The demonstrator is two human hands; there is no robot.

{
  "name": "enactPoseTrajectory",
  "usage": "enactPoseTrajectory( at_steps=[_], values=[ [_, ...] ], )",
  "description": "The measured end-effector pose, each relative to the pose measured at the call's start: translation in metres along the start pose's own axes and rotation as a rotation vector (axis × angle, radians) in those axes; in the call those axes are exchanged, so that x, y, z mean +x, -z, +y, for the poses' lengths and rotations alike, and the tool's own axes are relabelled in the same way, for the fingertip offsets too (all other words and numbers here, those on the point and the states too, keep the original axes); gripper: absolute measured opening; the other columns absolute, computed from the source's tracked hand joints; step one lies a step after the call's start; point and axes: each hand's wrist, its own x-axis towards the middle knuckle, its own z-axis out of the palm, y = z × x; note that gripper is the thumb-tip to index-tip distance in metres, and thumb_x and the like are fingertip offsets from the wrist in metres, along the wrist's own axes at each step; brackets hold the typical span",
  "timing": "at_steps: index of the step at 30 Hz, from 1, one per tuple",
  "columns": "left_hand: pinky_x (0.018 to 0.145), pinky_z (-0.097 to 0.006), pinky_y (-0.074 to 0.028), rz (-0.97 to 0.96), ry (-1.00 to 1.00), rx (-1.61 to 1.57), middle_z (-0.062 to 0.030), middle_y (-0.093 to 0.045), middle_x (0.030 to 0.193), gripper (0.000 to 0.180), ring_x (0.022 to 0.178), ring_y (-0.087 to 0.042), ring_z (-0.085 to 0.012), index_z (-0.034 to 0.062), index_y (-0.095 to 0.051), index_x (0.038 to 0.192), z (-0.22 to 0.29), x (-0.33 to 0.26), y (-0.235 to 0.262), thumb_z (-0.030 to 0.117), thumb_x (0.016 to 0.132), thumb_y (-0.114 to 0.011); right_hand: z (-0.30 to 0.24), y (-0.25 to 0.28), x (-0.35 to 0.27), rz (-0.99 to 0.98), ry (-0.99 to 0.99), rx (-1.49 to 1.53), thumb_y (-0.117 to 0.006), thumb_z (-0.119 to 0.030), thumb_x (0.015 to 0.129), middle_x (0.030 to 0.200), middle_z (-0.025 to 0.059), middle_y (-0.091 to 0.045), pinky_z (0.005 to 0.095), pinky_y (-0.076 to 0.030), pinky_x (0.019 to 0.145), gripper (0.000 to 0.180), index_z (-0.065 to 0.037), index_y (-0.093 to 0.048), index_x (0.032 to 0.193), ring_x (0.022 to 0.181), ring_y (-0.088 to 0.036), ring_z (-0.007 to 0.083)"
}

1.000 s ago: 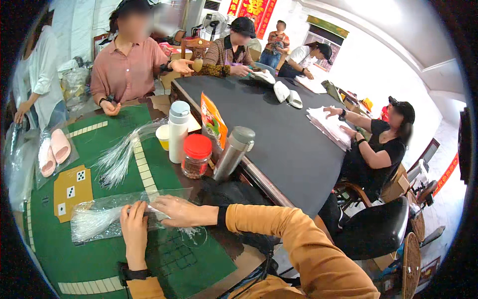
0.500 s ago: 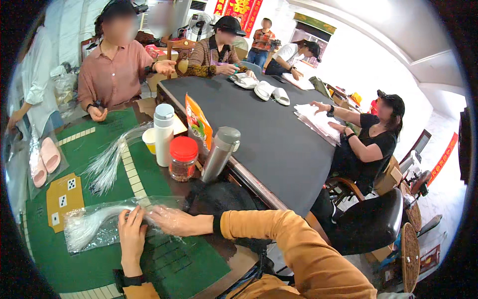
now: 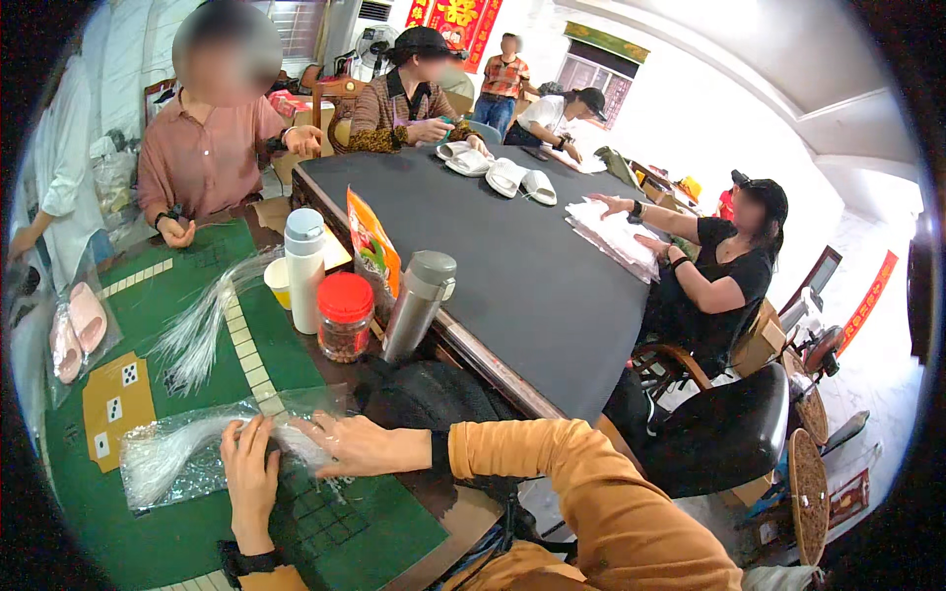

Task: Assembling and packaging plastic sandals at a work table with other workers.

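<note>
A clear plastic bag [image 3: 212, 492] lies flat on the green printed table mat [image 3: 394, 532], with a bundle of thin white strands [image 3: 182, 456] inside it. My left hand [image 3: 249, 475] rests on the middle of the bag, fingers stretched out and lying flat. Beside it, my right hand [image 3: 360, 445] comes in from the right, its fingers spread over the bag's right end. Neither hand wraps round anything. A second, loose bundle of white strands [image 3: 192, 345] lies on the mat behind the bag.
Behind my hands stand a red-lidded jar [image 3: 345, 315], a steel flask [image 3: 419, 305], a white bottle [image 3: 304, 271] and an orange packet [image 3: 372, 231]. Bagged pink slippers [image 3: 84, 325] lie left. Co-workers surround the grey table [image 3: 493, 256], which bears white slippers [image 3: 507, 177]. A black chair [image 3: 724, 443] stands right.
My right hand's fingers have spread apart over the bag's end. My left hand stays on the bag. The whole view has shifted slightly.
</note>
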Motion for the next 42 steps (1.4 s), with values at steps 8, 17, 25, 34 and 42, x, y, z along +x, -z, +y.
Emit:
enactPoseTrajectory(
  at_steps=[8, 17, 25, 34, 42],
  values=[
    [0.110, -0.046, -0.036, -0.056, -0.056, -0.123, -0.0105, -0.056, 0.136, 0.061, 0.127, -0.045, -0.0347, 0.0102, -0.059, 0.133, 0.012, 0.007, -0.004, 0.000, 0.074, -0.071, 0.031, -0.046, 0.015, 0.191, 0.174, 0.134, -0.063, -0.014, 0.087, 0.113, 0.0320, -0.053, 0.0504, -0.059, 0.068, 0.068, 0.002, -0.028, 0.144, 0.087, -0.066, 0.0475],
    [0.110, -0.046, -0.035, -0.059, -0.030, -0.123, -0.0092, -0.054, 0.139, 0.058, 0.131, -0.043, -0.0346, 0.0112, -0.059, 0.132, 0.010, 0.004, -0.005, 0.001, 0.076, -0.069, 0.002, 0.010, -0.021, -0.050, 0.012, 0.025, -0.071, -0.025, 0.087, 0.126, 0.0287, -0.050, 0.0500, -0.055, 0.080, 0.079, 0.002, -0.027, 0.147, 0.102, -0.062, 0.0459],
    [0.111, -0.047, -0.035, -0.061, -0.035, -0.129, -0.0111, -0.053, 0.140, 0.057, 0.133, -0.042, -0.0352, 0.0103, -0.059, 0.132, 0.010, 0.003, -0.004, 0.001, 0.076, -0.068, -0.011, 0.080, -0.070, -0.297, 0.001, 0.040, -0.061, -0.031, 0.095, 0.126, 0.0230, -0.057, 0.0484, -0.051, 0.093, 0.056, 0.003, -0.046, 0.137, 0.114, -0.059, 0.0395],
    [0.111, -0.047, -0.035, -0.062, -0.037, -0.127, -0.0126, -0.053, 0.140, 0.057, 0.133, -0.042, -0.0367, 0.0094, -0.058, 0.133, 0.012, 0.003, -0.003, -0.001, 0.077, -0.066, -0.006, 0.110, -0.118, -0.134, 0.034, 0.151, -0.059, -0.032, 0.096, 0.125, 0.0211, -0.062, 0.0448, -0.050, 0.097, 0.050, 0.001, -0.052, 0.134, 0.114, -0.060, 0.0375],
    [0.110, -0.047, -0.036, -0.029, -0.057, -0.125, -0.0133, -0.052, 0.140, 0.060, 0.132, -0.042, -0.0363, 0.0097, -0.058, 0.134, 0.011, 0.002, -0.003, 0.000, 0.075, -0.065, 0.036, 0.131, -0.173, 0.257, -0.279, 0.115, -0.061, -0.019, 0.095, 0.104, 0.0184, -0.067, 0.0414, -0.053, 0.085, 0.030, -0.003, -0.064, 0.120, 0.096, -0.066, 0.0342]
  ],
)
